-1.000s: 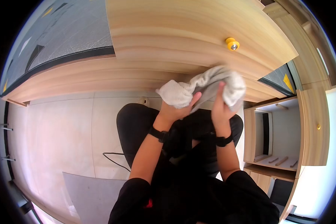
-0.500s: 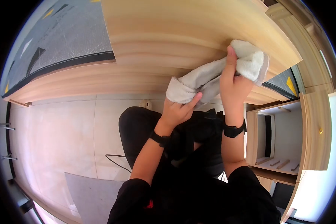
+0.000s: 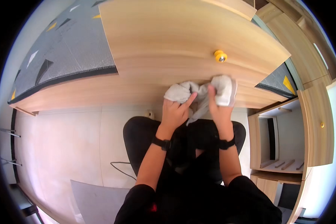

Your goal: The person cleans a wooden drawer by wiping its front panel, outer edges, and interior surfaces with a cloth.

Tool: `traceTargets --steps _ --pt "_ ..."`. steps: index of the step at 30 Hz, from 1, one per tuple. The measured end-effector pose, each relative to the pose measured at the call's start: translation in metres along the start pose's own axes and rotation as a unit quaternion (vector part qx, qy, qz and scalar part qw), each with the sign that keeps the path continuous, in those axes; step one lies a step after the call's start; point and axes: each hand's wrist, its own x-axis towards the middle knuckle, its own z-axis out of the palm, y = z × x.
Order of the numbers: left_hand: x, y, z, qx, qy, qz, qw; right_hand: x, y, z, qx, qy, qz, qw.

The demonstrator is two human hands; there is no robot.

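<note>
A bunched white and grey cloth (image 3: pixel 181 92) lies across both hands, against the lower part of a wooden panel (image 3: pixel 156 41). My left hand (image 3: pixel 175 112) grips its left end, thumb across the front. My right hand (image 3: pixel 221 114) is closed on the right end, with the thumb up along the cloth. A loose fold hangs between the hands, over the lap. Above the right hand, a yellow round knob (image 3: pixel 220 56) is fixed to the panel.
A grey patterned mattress (image 3: pixel 74 41) extends at the upper left. An open wooden cabinet (image 3: pixel 287 138) stands at the right. A dark cable (image 3: pixel 121 163) and a grey sheet (image 3: pixel 100 203) lie on the tiled floor (image 3: pixel 63 145) at the left.
My right hand first moved up and right over the knob with the cloth, then came back down and left, uncovering the knob. My left hand has stayed low, still gripping the cloth.
</note>
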Motion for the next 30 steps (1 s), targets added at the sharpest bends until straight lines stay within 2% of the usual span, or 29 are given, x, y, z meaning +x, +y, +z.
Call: traceTargets --steps 1,5,7,9,11,12,13,14,15,16,17,18,19,20,22,24,27,30 --pt "0.0 0.002 0.0 -0.005 -0.003 -0.005 1.0 -0.004 -0.004 -0.005 0.021 -0.041 0.019 0.999" --pt "-0.006 0.011 0.001 -0.046 0.01 -0.003 0.999 -0.019 -0.005 -0.024 0.053 -0.031 0.028 0.998" --pt "0.007 0.024 -0.009 -0.058 0.028 0.018 0.998 -0.029 -0.008 -0.036 0.063 -0.043 0.089 0.993" --pt "0.031 0.036 -0.022 -0.113 0.099 0.079 0.985 -0.027 -0.016 -0.05 0.117 -0.028 0.131 0.984" --pt "0.056 0.043 -0.037 -0.129 0.1 0.112 0.98 -0.006 -0.022 -0.062 0.134 -0.001 0.098 0.986" --pt "0.074 0.049 -0.044 -0.161 0.103 0.072 0.979 0.009 -0.024 -0.072 0.041 -0.015 0.051 0.998" --pt "0.091 0.052 -0.048 -0.192 0.106 0.029 0.975 0.023 -0.025 -0.077 0.025 -0.012 0.026 0.999" --pt "0.106 0.049 -0.048 -0.106 0.151 0.104 0.977 0.041 -0.028 -0.084 -0.032 -0.019 -0.007 0.999" --pt "0.135 0.052 -0.059 -0.039 0.15 0.148 0.977 0.057 -0.03 -0.084 -0.078 -0.004 -0.018 0.997" --pt "0.16 0.057 -0.069 -0.038 0.119 0.121 0.985 0.079 -0.028 -0.079 -0.116 0.069 -0.07 0.988" --pt "0.174 0.053 -0.069 -0.046 0.102 0.07 0.991 0.103 -0.028 -0.075 -0.112 0.069 -0.068 0.989" --pt "0.195 0.059 -0.077 0.014 0.088 0.04 0.995 0.126 -0.027 -0.071 -0.161 0.116 -0.125 0.972" --pt "0.221 0.048 -0.074 0.09 0.149 0.096 0.98 0.146 -0.025 -0.065 -0.208 0.164 -0.18 0.947" --pt "0.246 0.032 -0.064 0.126 0.225 0.142 0.956 0.163 -0.021 -0.059 -0.202 0.166 -0.177 0.949" --pt "0.264 0.012 -0.06 0.168 0.228 0.149 0.948 0.185 -0.015 -0.048 -0.212 0.106 -0.118 0.964" --pt "0.263 0.007 -0.057 0.24 0.233 0.159 0.929 0.187 -0.011 -0.047 -0.214 0.116 -0.121 0.962" --pt "0.256 0.007 -0.063 0.239 0.192 0.154 0.939 0.182 -0.004 -0.044 -0.215 0.138 -0.138 0.957" --pt "0.252 0.01 -0.064 0.237 0.193 0.173 0.936 0.173 0.0 -0.043 -0.207 0.176 -0.165 0.948"
